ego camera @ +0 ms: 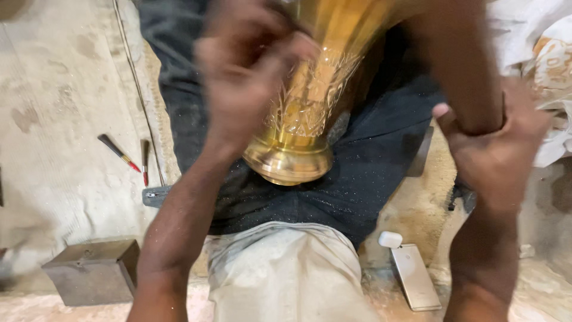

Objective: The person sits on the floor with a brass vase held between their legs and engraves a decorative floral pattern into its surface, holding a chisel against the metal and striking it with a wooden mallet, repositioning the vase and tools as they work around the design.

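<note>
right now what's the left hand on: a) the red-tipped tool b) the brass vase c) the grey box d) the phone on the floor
b: the left hand, blurred, is against the side of the engraved brass vase resting on the lap, while the phone, grey box and red-tipped tool lie apart on the floor.

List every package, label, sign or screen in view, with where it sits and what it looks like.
Phone: on the dusty floor at lower right, beside the right forearm; a flat pale-gold rectangle lying back side up, so no screen shows.
Small case: at the phone's top end; white, rounded, no label visible.
Metal box: on the floor at lower left; dull grey-brown, rectangular, closed, unmarked.
White wrapping: crumpled at upper right, with orange-brown print, blurred.
No signs are visible.
</note>
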`<action>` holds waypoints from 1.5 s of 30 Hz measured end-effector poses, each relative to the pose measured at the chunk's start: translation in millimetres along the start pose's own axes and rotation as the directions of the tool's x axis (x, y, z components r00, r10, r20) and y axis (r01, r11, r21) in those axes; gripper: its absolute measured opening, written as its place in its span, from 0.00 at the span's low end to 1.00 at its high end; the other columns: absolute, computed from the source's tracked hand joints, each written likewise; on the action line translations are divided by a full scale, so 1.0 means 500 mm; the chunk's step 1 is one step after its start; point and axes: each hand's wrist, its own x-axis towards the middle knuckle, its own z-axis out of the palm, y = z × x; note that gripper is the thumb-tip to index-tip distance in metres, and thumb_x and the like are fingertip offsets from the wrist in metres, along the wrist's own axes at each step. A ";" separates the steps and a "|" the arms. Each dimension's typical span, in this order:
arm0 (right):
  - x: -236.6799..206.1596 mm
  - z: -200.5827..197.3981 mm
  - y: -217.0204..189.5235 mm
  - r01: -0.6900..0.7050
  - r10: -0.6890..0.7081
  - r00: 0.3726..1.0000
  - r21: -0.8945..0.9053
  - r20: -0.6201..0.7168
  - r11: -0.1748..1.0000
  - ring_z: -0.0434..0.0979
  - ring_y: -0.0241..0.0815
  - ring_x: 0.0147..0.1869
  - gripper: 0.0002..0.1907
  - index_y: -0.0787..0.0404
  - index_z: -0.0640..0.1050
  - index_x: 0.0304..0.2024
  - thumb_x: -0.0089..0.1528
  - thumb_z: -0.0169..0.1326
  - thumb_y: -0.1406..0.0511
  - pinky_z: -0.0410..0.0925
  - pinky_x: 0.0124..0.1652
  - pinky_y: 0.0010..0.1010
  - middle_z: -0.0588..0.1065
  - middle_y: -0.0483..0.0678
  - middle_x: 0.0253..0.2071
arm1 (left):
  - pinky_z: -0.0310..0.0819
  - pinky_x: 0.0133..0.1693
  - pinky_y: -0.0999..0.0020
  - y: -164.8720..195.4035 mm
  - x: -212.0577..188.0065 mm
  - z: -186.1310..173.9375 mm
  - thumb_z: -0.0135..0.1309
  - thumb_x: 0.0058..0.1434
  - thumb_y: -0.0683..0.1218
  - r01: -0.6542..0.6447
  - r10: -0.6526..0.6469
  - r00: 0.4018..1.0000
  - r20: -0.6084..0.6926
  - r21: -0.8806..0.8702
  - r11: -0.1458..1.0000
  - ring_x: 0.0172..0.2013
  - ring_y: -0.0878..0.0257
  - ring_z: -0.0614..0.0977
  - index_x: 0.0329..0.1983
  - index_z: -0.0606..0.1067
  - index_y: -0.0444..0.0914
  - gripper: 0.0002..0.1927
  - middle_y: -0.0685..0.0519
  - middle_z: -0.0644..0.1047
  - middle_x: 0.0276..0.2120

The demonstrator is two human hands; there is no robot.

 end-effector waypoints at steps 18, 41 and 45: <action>0.033 0.057 0.052 0.112 -0.107 0.978 0.020 -0.179 0.993 0.78 0.42 0.31 0.21 0.69 0.71 0.49 0.67 0.72 0.67 0.71 0.34 0.30 0.72 0.49 0.29 | 0.89 0.51 0.68 0.004 0.050 0.029 0.65 0.70 0.39 -0.199 0.130 0.927 0.352 0.168 0.966 0.48 0.59 0.88 0.67 0.65 0.46 0.28 0.50 0.83 0.48; 0.071 -0.026 0.068 0.259 -0.222 0.966 -0.454 0.133 0.852 0.78 0.40 0.32 0.13 0.66 0.73 0.47 0.70 0.62 0.65 0.70 0.34 0.30 0.75 0.50 0.32 | 0.87 0.40 0.66 -0.016 0.032 0.034 0.66 0.67 0.39 -0.145 0.036 0.938 0.344 0.297 0.944 0.41 0.56 0.89 0.61 0.70 0.42 0.23 0.45 0.84 0.41; 0.065 -0.029 0.067 0.213 -0.195 0.977 -0.469 0.087 0.857 0.77 0.40 0.32 0.11 0.66 0.74 0.47 0.71 0.61 0.65 0.70 0.34 0.30 0.75 0.50 0.32 | 0.89 0.44 0.70 -0.017 0.031 0.032 0.65 0.70 0.39 -0.208 0.098 0.934 0.343 0.300 0.931 0.45 0.57 0.89 0.65 0.68 0.43 0.25 0.48 0.84 0.43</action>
